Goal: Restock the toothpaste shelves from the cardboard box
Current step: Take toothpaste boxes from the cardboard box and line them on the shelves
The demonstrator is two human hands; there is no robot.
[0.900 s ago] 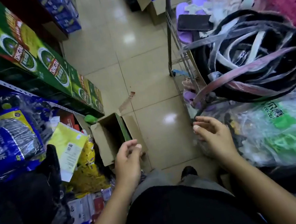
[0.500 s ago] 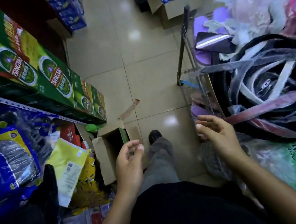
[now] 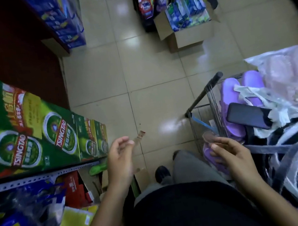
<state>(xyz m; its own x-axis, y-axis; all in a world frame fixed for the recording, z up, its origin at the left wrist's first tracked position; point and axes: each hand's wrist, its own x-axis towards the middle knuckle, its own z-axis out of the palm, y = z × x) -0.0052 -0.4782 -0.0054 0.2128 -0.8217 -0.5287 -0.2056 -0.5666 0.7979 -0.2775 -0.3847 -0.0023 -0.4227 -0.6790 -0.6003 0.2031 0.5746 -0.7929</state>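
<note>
Ahead, stocked cardboard box (image 3: 190, 36) on floor (image 3: 148, 74); left hand (image 3: 120, 164), right hand (image 3: 231, 155), loosely curled

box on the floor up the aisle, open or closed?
Open: the cardboard box has its flaps folded out and colourful packs stand in it.

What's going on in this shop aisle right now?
A person is in a tiled aisle, both hands empty: the left hand and right hand are loosely curled in front of the body. An open brown cardboard box packed with blue and green cartons sits on the floor ahead, untouched. A wire trolley holding purple slippers stands on the right.
</note>
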